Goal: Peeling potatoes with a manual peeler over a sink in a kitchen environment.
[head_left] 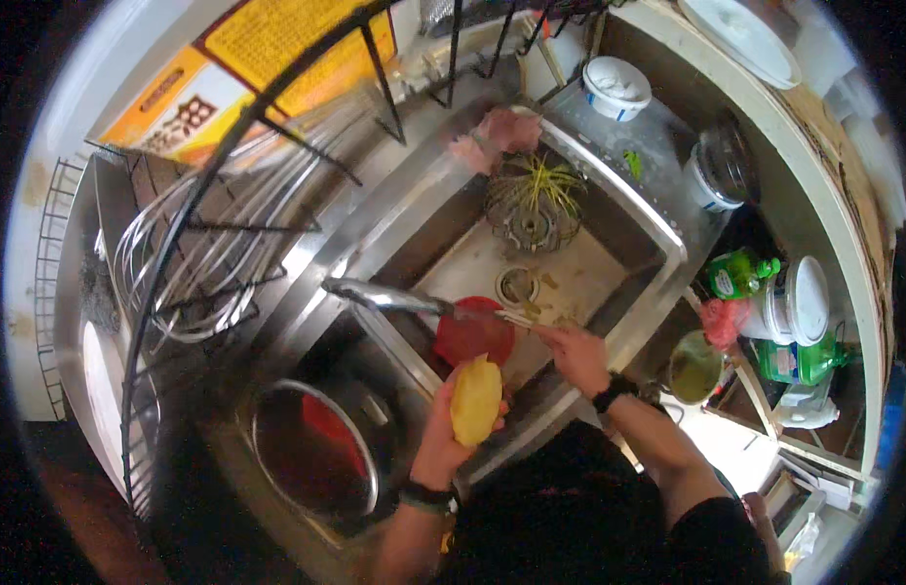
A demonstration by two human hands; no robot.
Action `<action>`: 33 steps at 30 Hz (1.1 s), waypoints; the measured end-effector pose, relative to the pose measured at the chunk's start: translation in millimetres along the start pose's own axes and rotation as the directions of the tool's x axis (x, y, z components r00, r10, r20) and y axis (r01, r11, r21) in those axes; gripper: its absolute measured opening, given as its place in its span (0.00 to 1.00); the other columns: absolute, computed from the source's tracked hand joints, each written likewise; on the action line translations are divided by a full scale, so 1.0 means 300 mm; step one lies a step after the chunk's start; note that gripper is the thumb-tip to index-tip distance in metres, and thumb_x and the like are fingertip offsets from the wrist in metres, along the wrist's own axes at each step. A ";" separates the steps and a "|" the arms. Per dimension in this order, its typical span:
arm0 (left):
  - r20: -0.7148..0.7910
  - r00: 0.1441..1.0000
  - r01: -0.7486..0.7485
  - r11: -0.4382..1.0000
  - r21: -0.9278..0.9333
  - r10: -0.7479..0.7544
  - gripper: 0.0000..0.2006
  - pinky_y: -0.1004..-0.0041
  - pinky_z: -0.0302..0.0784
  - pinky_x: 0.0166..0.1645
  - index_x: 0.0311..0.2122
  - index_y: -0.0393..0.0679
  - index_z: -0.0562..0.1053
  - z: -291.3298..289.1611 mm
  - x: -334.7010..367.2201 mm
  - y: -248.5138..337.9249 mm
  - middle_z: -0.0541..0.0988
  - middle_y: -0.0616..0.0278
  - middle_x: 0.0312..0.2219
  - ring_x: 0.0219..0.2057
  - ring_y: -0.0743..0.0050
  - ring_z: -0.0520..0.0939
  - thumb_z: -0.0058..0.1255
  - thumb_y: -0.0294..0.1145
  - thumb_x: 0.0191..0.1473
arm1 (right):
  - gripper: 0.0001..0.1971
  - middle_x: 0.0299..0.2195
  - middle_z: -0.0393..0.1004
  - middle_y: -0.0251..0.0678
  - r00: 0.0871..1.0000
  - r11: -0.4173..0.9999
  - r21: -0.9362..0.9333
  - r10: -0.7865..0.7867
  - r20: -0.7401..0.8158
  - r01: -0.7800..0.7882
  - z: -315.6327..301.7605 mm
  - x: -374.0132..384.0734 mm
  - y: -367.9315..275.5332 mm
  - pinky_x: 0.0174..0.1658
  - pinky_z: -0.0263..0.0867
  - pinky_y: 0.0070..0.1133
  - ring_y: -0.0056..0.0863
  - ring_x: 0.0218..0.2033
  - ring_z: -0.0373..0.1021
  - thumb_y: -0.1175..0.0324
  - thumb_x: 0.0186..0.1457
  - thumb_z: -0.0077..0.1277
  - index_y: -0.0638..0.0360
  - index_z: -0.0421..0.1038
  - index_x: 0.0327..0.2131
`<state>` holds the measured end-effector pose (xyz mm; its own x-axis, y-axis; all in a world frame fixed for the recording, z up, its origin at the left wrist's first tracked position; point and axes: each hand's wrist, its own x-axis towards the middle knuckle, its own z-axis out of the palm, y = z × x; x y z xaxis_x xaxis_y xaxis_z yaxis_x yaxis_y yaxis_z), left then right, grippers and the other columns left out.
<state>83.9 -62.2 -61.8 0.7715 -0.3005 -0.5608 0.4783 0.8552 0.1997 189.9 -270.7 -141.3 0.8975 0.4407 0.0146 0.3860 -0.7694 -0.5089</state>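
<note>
My left hand holds a peeled yellow potato upright over the front edge of the steel sink. My right hand is closed on a thin peeler or knife whose tip points left toward the faucet. A red bowl sits in the sink just behind the potato. The right wrist wears a black band.
A wire strainer basket with green scraps lies in the sink's far end beside the drain. A round steel basin stands at lower left, a wire dish rack left. White tubs, green bottles and a pot crowd the right.
</note>
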 end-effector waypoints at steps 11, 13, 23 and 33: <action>-0.196 0.978 -0.100 0.982 -0.163 0.067 0.18 0.66 0.76 0.30 0.46 0.50 0.67 -0.084 0.027 0.025 0.76 0.61 0.37 0.35 0.61 0.78 0.36 0.50 0.59 | 0.28 0.25 0.66 0.24 0.886 0.885 -0.034 -0.464 0.002 0.464 -0.151 -0.057 -0.265 0.25 0.63 0.21 0.24 0.24 0.67 0.71 0.39 0.52 0.22 0.70 0.46; -0.170 0.982 -0.103 0.985 -0.140 0.079 0.18 0.67 0.75 0.28 0.47 0.51 0.66 -0.079 0.039 0.014 0.76 0.61 0.37 0.34 0.62 0.78 0.35 0.50 0.59 | 0.29 0.25 0.65 0.24 0.873 0.872 0.030 -0.487 -0.033 0.488 -0.106 -0.039 -0.214 0.24 0.65 0.22 0.24 0.25 0.68 0.69 0.40 0.52 0.22 0.68 0.47; -0.260 0.945 -0.157 0.973 0.170 0.197 0.19 0.68 0.78 0.28 0.46 0.48 0.69 -0.090 -0.018 -0.010 0.77 0.62 0.34 0.30 0.66 0.79 0.38 0.50 0.58 | 0.28 0.24 0.68 0.25 0.997 0.996 -0.058 -0.066 -0.046 0.064 -0.037 -0.012 0.001 0.23 0.65 0.23 0.26 0.23 0.68 0.72 0.40 0.51 0.25 0.70 0.46; -0.244 0.969 -0.061 0.990 -0.127 0.028 0.19 0.67 0.76 0.34 0.48 0.49 0.68 -0.092 -0.006 0.022 0.76 0.63 0.38 0.35 0.68 0.78 0.39 0.50 0.58 | 0.25 0.24 0.66 0.25 0.888 0.891 -0.018 -0.454 -0.073 0.454 -0.186 -0.092 -0.278 0.24 0.64 0.23 0.26 0.24 0.67 0.66 0.42 0.52 0.24 0.70 0.46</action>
<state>74.1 -44.4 -81.6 0.6592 -0.1642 -0.7338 0.3733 0.9186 0.1298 144.7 -244.5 -51.4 0.6372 0.7070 0.3069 0.7553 -0.4935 -0.4312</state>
